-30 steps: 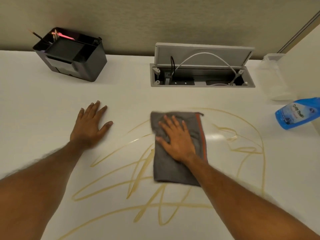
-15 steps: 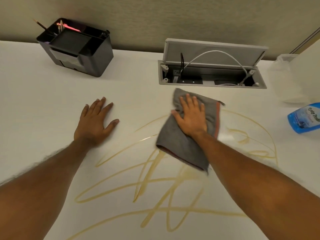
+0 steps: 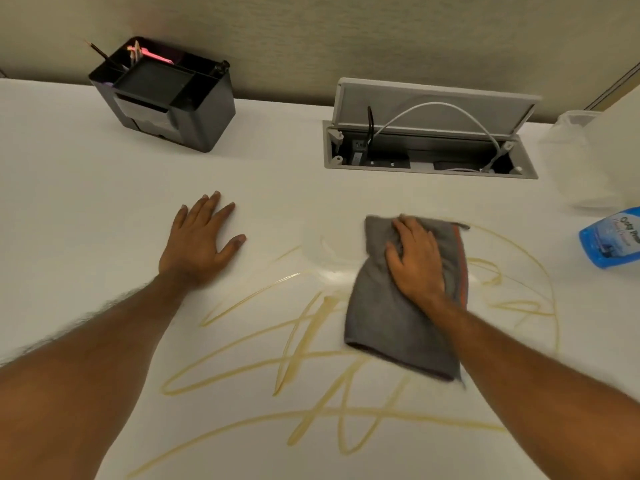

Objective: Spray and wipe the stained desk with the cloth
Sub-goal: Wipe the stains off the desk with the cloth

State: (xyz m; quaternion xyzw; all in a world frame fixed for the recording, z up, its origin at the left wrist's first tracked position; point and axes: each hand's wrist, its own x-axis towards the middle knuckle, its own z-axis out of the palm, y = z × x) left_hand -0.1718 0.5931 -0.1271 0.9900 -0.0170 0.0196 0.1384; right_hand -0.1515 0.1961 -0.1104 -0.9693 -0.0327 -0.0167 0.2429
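Both hands are lying open-fingered on the white laminate desk (image 3: 86,202), left hand (image 3: 199,242) bracing, right hand (image 3: 415,261) pressing the grey folded cloth (image 3: 384,327) back nearward over the yellow scribbled stain (image 3: 242,368), whose far loop is now fading, most remaining

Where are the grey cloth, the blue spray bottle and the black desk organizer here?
grey cloth (image 3: 388,334): head view, on its bare lower half.
blue spray bottle (image 3: 613,239): head view, on its labelled body.
black desk organizer (image 3: 211,109): head view, on its right side wall.

Two hands (image 3: 201,244) (image 3: 417,263), one cloth (image 3: 381,327), one spray bottle (image 3: 611,239), one organizer (image 3: 204,123), one cable hatch (image 3: 429,98), perhaps one tub (image 3: 576,161).
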